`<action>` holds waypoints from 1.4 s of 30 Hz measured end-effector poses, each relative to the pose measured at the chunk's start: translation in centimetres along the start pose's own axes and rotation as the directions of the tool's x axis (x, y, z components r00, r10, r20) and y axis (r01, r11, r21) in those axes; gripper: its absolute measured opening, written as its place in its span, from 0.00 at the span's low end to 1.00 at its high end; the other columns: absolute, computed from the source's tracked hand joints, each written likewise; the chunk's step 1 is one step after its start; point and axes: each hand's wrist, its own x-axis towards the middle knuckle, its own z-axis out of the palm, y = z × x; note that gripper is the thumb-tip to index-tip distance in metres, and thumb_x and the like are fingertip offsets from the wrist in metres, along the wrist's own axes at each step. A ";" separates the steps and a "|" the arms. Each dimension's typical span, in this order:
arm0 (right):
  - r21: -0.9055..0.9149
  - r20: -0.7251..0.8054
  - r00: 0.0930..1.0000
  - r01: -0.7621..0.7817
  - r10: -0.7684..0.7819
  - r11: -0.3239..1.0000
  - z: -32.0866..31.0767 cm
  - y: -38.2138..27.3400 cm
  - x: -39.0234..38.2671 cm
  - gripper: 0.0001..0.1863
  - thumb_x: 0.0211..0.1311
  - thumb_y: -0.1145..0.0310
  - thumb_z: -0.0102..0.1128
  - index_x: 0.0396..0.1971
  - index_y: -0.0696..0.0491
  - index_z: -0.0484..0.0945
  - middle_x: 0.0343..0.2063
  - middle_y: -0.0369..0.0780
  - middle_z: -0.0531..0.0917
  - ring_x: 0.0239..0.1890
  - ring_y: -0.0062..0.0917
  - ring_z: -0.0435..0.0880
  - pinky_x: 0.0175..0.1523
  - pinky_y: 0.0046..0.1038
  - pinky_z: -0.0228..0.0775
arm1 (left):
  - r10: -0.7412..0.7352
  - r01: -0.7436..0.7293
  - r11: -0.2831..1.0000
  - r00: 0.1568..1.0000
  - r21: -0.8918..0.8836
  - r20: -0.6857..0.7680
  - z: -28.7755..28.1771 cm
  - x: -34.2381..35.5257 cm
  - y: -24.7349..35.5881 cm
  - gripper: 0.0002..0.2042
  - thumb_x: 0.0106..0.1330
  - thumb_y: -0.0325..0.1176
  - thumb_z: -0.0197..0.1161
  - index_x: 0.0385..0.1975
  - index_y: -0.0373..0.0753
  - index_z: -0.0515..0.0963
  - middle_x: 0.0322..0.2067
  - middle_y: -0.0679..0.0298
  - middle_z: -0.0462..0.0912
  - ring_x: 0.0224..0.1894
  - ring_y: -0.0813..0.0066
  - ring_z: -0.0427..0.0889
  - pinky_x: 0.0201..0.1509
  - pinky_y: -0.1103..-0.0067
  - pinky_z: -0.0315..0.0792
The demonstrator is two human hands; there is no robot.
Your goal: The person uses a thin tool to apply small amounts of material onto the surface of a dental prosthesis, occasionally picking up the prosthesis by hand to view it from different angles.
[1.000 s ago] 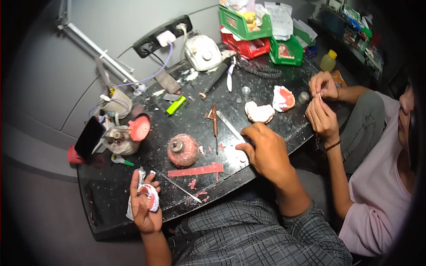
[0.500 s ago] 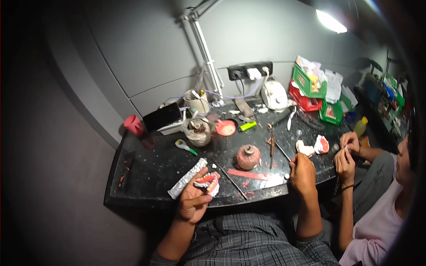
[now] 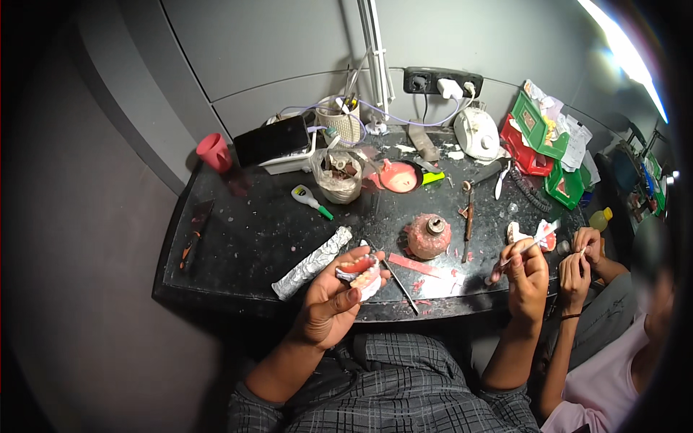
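Note:
My left hand is closed around a dental cast with pink wax and a row of pale teeth, held above the table's front edge. Raised at the right, my right hand grips a slim dental spatula, its flat pale end pointing up and away. Between the hands stands a round spirit burner crusted with pink wax. A pink wax strip and a thin metal tool lie nearer me. A brown-handled wax knife rests right of the burner.
Left of my hand lies a foil roll. Further back are a glue bottle, a pan of pink wax, a bag-lined pot and a pink cup. Another person's hands work close on the right, near more casts.
My right hand has lifted off the table with the spatula, its flat end now turned up. My left hand has brought the cast rightward and up. The head view has shifted.

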 end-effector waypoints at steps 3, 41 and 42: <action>-0.036 0.104 0.990 0.096 -0.091 0.995 2.1 -0.7 -2.0 0.07 0.74 0.75 0.61 0.40 0.58 0.71 0.28 0.42 0.83 0.26 0.25 0.85 0.35 0.26 0.80 | -0.005 0.004 0.997 1.000 0.076 0.015 1.1 0.4 0.0 0.43 0.66 0.44 0.74 0.73 0.27 0.57 0.70 0.38 0.65 0.60 0.55 0.80 0.68 0.66 0.74; -0.403 -0.182 0.960 0.123 -0.211 0.907 1.9 4.9 0.9 0.05 0.71 0.74 0.65 0.39 0.60 0.84 0.31 0.41 0.88 0.31 0.21 0.87 0.36 0.25 0.78 | -0.115 0.123 0.985 0.990 -0.117 0.076 -4.1 3.5 -1.3 0.38 0.75 0.68 0.44 0.57 0.33 0.78 0.50 0.42 0.83 0.37 0.52 0.83 0.35 0.68 0.75; -0.508 -0.106 0.948 0.209 -0.302 0.836 2.1 4.6 0.9 0.05 0.68 0.74 0.66 0.38 0.60 0.84 0.29 0.42 0.88 0.31 0.24 0.88 0.38 0.27 0.77 | -0.066 0.092 0.970 0.991 -0.225 0.119 -4.4 3.4 -1.5 0.34 0.77 0.66 0.42 0.56 0.40 0.80 0.55 0.43 0.83 0.39 0.46 0.82 0.35 0.67 0.75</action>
